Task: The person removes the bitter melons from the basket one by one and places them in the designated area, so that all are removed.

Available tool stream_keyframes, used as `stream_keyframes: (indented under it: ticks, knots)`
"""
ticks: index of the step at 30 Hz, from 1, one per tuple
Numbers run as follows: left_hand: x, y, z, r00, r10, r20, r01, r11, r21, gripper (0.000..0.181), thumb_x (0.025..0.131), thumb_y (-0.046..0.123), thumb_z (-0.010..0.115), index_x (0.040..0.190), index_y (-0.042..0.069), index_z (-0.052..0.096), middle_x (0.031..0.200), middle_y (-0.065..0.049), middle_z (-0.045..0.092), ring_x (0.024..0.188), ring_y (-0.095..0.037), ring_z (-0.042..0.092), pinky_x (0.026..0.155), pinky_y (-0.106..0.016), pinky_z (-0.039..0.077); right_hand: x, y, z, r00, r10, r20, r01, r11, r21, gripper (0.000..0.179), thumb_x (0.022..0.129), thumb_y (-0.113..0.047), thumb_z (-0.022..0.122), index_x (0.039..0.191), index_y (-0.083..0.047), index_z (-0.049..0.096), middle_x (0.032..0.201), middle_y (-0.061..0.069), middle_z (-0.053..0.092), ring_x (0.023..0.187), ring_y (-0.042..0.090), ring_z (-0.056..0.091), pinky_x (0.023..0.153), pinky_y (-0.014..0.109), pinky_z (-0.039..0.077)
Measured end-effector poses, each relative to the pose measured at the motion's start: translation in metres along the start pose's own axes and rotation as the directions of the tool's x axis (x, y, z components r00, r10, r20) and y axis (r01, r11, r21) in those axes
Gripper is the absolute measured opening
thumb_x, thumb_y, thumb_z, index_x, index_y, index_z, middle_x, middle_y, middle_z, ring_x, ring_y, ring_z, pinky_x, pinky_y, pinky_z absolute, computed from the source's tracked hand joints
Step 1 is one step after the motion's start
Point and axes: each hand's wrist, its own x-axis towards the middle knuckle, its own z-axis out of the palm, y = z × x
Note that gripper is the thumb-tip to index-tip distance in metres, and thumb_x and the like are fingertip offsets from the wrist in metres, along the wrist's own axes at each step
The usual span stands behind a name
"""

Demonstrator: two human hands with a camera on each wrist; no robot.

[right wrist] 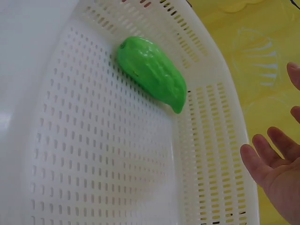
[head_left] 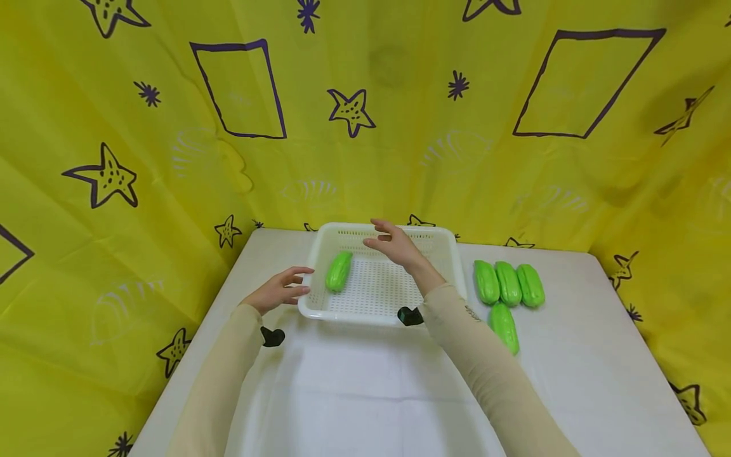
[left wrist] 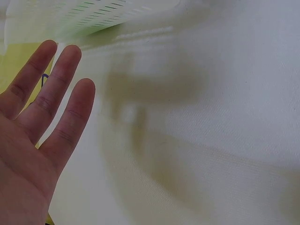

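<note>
A white perforated plastic basket (head_left: 354,317) stands at the back of the table. Inside it, toward the left, lies a glossy, ridged green bitter melon (head_left: 339,271), which tapers to a point in the right wrist view (right wrist: 152,70). My left hand (head_left: 276,292) is beside the basket's left rim with its fingers spread and nothing in the palm; whether the fingertips touch the rim, I cannot tell. Over the basket's right half hovers my right hand (head_left: 400,246), fingers loosely extended and holding nothing.
Right of the basket, several more green bitter melons (head_left: 507,283) lie on the white table (head_left: 365,393), one of them nearer, partly behind the right sleeve (head_left: 485,362). A yellow patterned curtain (head_left: 388,158) hangs around the table's back and sides.
</note>
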Motion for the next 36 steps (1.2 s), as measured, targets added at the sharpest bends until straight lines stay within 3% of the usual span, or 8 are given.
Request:
stream_keyframes:
  ticks: [10, 25, 36]
  knots:
    - [0.004, -0.007, -0.003, 1.000, -0.004, 0.004, 0.004, 1.000, -0.008, 0.057, 0.094, 0.033, 0.066, 0.145, 0.020, 0.044, 0.145, -0.021, 0.039, 0.125, -0.037, 0.048, 0.096, -0.046, 0.051, 0.016, 0.013, 0.014, 0.999, 0.014, 0.044, -0.012, 0.998, -0.060, 0.068, 0.094, -0.034, 0.066, 0.152, -0.014, 0.035, 0.153, 0.017, 0.034, 0.135, 0.036, 0.039, 0.106, 0.054, 0.039]
    - [0.003, -0.008, -0.006, 1.000, -0.022, 0.002, 0.022, 1.000, -0.002, 0.057, 0.094, 0.036, 0.066, 0.144, 0.021, 0.044, 0.146, -0.020, 0.039, 0.127, -0.037, 0.047, 0.097, -0.047, 0.050, 0.037, 0.013, 0.044, 0.996, 0.040, 0.079, -0.033, 0.996, -0.086, 0.066, 0.093, -0.034, 0.067, 0.149, -0.012, 0.040, 0.151, 0.018, 0.038, 0.133, 0.037, 0.043, 0.106, 0.050, 0.040]
    - [0.004, -0.008, -0.006, 1.000, -0.015, 0.000, 0.015, 1.000, -0.009, 0.053, 0.096, 0.032, 0.064, 0.144, 0.023, 0.045, 0.144, -0.019, 0.041, 0.123, -0.035, 0.050, 0.096, -0.046, 0.050, 0.048, 0.008, 0.043, 0.996, 0.040, 0.076, -0.029, 0.990, -0.136, 0.062, 0.095, -0.036, 0.064, 0.149, -0.015, 0.041, 0.150, 0.015, 0.039, 0.131, 0.036, 0.044, 0.104, 0.050, 0.042]
